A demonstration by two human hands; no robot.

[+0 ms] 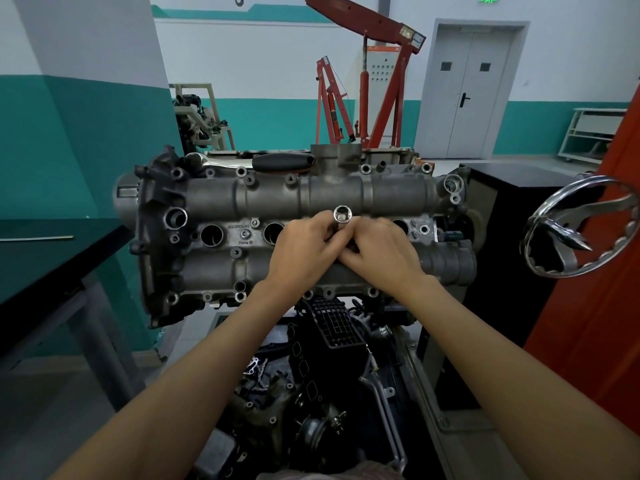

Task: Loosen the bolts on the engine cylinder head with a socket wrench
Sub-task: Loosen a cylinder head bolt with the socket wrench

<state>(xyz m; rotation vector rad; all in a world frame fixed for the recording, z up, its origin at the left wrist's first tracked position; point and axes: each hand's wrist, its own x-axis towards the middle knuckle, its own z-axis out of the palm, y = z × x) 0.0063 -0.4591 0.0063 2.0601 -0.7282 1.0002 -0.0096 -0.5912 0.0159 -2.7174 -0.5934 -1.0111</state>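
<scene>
— Where's the socket (343,214)?
— Above the middle of the cylinder head (277,199), open end up. Left hand (304,249) at seven o'clock of it, right hand (381,252) at four.
— Each grip?
— Both grasp the tool below the socket, fingers curled, hands touching. A black handle (282,161) lies at eleven o'clock.

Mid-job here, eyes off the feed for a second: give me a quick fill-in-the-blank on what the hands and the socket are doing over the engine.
1. Both hands hold a shiny ____ above the cylinder head.
2. Its open end points ____, toward the camera.
3. The left hand and right hand meet over the ____ of the head.
4. A black-handled tool lies on the head's ____ edge.

Missing words: socket; up; middle; far
</scene>
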